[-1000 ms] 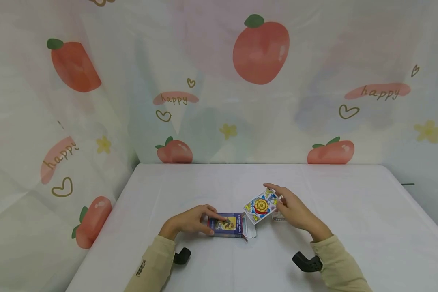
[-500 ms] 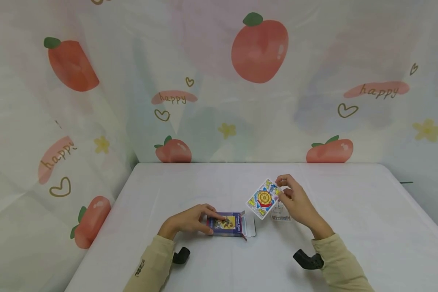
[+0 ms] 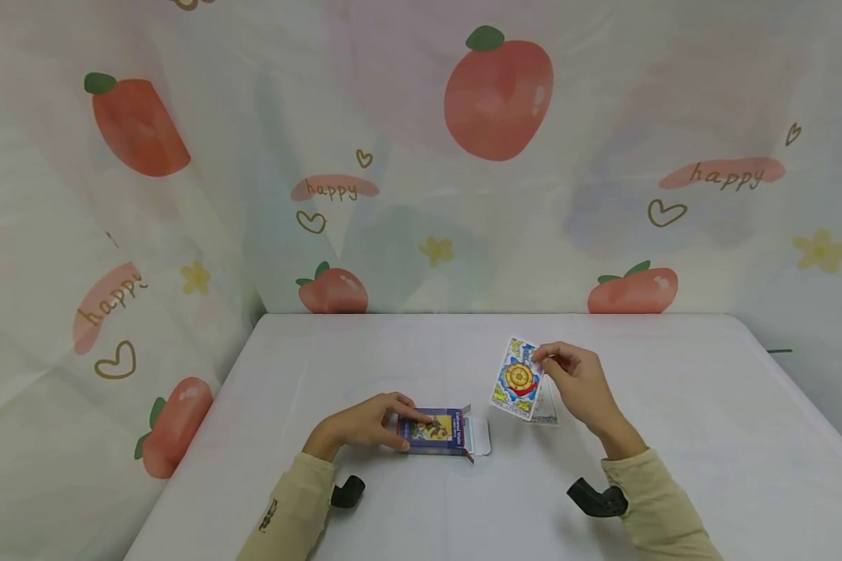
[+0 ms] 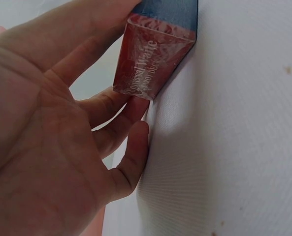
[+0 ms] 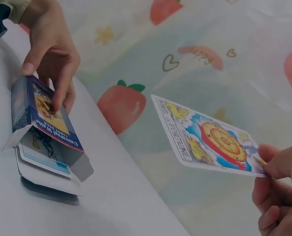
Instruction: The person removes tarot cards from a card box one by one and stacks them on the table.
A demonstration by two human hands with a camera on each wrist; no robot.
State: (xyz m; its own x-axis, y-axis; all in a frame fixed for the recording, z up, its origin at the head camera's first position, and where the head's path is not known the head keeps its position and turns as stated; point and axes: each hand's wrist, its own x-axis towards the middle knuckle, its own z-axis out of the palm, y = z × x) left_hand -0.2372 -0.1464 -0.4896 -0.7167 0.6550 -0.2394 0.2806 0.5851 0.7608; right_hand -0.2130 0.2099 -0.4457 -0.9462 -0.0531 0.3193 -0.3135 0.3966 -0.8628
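Note:
My left hand [image 3: 366,425] holds a blue-and-red tarot card box [image 3: 429,442] flat on the table, index finger on its printed face and thumb at the near left corner. In the right wrist view the open end of the box [image 5: 54,125] shows tarot cards [image 5: 42,152] inside, above a folded-out flap. Between thumb and fingers, my right hand [image 3: 584,389] pinches a tarot card [image 3: 516,382] by its upper right edge, a yellow wheel facing up. This card is raised and tilted. Partly hidden behind it, another tarot card [image 3: 547,407] lies on the table.
A white cloth covers the table [image 3: 365,351]. Behind it and on the left hangs a curtain [image 3: 407,234] printed with fruit, hearts and flowers. A black wrist mount [image 3: 348,492] sits by the left sleeve and another mount [image 3: 598,499] by the right.
My right hand has moved right, away from the box, with the wheel card, which now stands more upright in the head view. My left hand and the box have stayed put.

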